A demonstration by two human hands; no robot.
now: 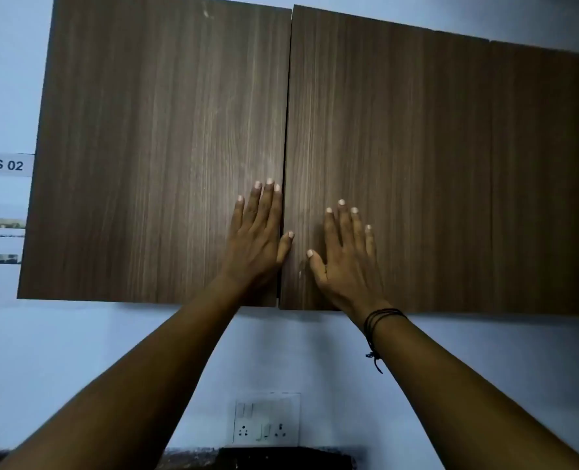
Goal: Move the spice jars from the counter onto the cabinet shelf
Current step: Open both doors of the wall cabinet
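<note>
A brown wood-grain wall cabinet fills the upper view, with its left door (152,157) and right door (399,171) both closed. My left hand (259,237) lies flat on the left door beside the centre gap, its thumb across the gap. My right hand (345,256) lies flat on the right door, fingers spread, a dark thread band on the wrist. Neither hand holds anything. No spice jars are in view and the shelf is hidden behind the doors.
A third cabinet door (549,178) continues to the right. A white socket plate (266,420) sits on the pale wall below. A dark counter edge (281,457) shows at the bottom. A "WS 02" label (1,163) hangs at left.
</note>
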